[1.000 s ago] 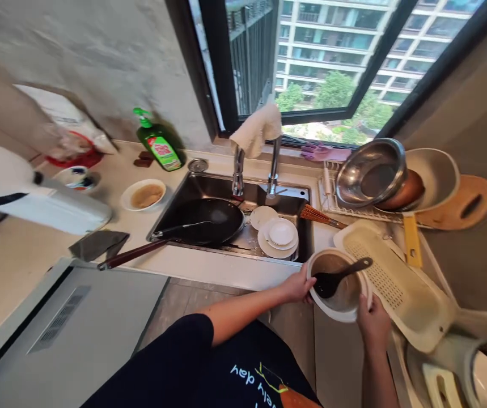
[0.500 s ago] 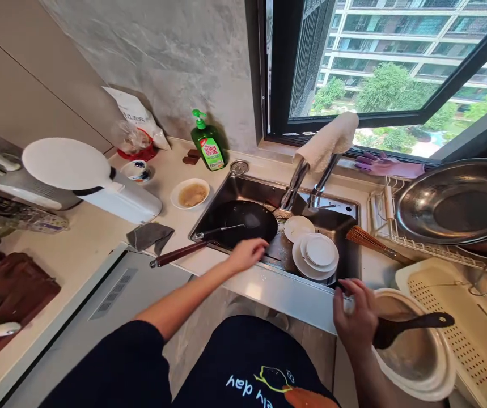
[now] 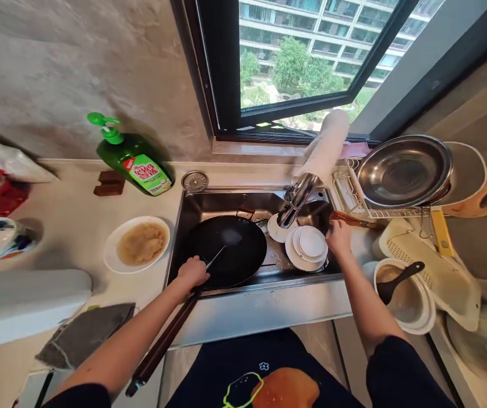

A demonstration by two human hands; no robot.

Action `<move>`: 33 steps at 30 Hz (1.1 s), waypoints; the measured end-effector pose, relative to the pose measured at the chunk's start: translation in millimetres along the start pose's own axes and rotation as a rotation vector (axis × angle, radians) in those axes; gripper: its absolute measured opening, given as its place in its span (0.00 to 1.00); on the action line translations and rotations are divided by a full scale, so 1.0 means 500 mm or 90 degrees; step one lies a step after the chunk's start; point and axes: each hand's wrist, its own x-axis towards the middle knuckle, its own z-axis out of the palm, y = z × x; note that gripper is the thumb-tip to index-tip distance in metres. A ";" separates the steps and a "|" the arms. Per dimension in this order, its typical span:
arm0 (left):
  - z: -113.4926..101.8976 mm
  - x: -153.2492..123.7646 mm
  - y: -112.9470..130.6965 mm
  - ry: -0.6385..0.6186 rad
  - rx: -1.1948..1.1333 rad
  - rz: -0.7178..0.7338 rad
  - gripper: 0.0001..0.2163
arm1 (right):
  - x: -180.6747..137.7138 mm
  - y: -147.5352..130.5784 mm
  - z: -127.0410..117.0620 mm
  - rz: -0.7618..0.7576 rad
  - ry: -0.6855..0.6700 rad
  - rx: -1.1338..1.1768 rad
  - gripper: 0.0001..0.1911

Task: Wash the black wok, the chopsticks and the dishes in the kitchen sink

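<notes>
My left hand [image 3: 194,273] is closed around the handle of a long cooking utensil with a thin metal shaft [image 3: 216,257]. Its far end lies inside the black wok [image 3: 238,249], where I cannot make out its shape. The wok sits in the left part of the sink [image 3: 277,276], its dark wooden handle [image 3: 164,343] sticking out over the front edge. At the sink's right edge, my right hand [image 3: 339,235] has its fingers curled at the bristle end of a bamboo pot brush [image 3: 356,221]. Stacked white dishes [image 3: 306,249] stand in the sink beside it.
A cloth-covered faucet [image 3: 298,198] leans over the sink. On the left counter are a green pump bottle [image 3: 135,164], a bowl of cloudy liquid [image 3: 141,243] and a grey cloth [image 3: 85,334]. At right stand a rack with a metal basin [image 3: 405,170] and a white pot [image 3: 426,314].
My left hand has moved left onto the utensil's handle. The right hand has moved forward from beside the pot to the brush. The view has shifted closer to the sink.
</notes>
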 end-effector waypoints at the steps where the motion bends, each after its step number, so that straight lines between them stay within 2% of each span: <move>1: -0.002 0.003 0.000 -0.024 -0.085 -0.015 0.12 | 0.012 0.023 0.010 0.001 0.002 -0.005 0.15; 4: -0.008 -0.002 0.005 -0.114 -0.485 -0.080 0.09 | 0.032 0.057 0.044 -0.008 0.032 0.025 0.15; 7: -0.005 -0.020 0.019 -0.203 -0.860 -0.172 0.11 | 0.029 0.048 0.076 -0.007 0.052 0.072 0.15; 9: 0.002 -0.031 0.029 -0.232 -0.974 -0.212 0.11 | 0.018 0.031 0.087 -0.005 0.049 0.097 0.14; 11: 0.013 -0.038 0.034 -0.227 -0.991 -0.221 0.11 | 0.004 0.012 0.086 -0.011 0.037 0.121 0.14; 14: 0.029 -0.042 0.029 -0.200 -0.878 -0.163 0.10 | -0.017 -0.014 0.068 -0.002 0.002 0.178 0.12; 16: 0.034 -0.042 0.024 -0.145 -0.706 -0.090 0.10 | -0.033 -0.038 0.051 0.016 -0.063 0.237 0.11; 18: 0.030 -0.046 0.026 -0.054 -0.479 -0.028 0.13 | -0.054 -0.076 0.034 0.001 -0.179 0.292 0.12; 20: 0.018 -0.058 0.042 0.033 -0.288 0.021 0.17 | -0.085 -0.128 0.017 -0.074 -0.332 0.341 0.14; 22: -0.003 -0.080 0.074 0.090 -0.186 0.085 0.21 | -0.125 -0.185 -0.003 -0.174 -0.464 0.383 0.17; 23: -0.016 -0.095 0.095 0.103 -0.156 0.133 0.22 | -0.148 -0.211 -0.015 -0.213 -0.493 0.400 0.18; 26: -0.055 -0.149 0.173 0.099 -0.081 0.337 0.23 | -0.223 -0.256 -0.064 -0.259 -0.444 0.437 0.20; 28: -0.071 -0.186 0.230 0.044 -0.018 0.492 0.23 | -0.283 -0.249 -0.106 -0.240 -0.393 0.460 0.20; 30: -0.071 -0.217 0.286 -0.036 0.062 0.624 0.23 | -0.359 -0.219 -0.150 -0.158 -0.350 0.470 0.20; 33: -0.041 -0.256 0.370 -0.110 0.224 0.746 0.26 | -0.517 -0.155 -0.217 0.068 -0.241 0.453 0.21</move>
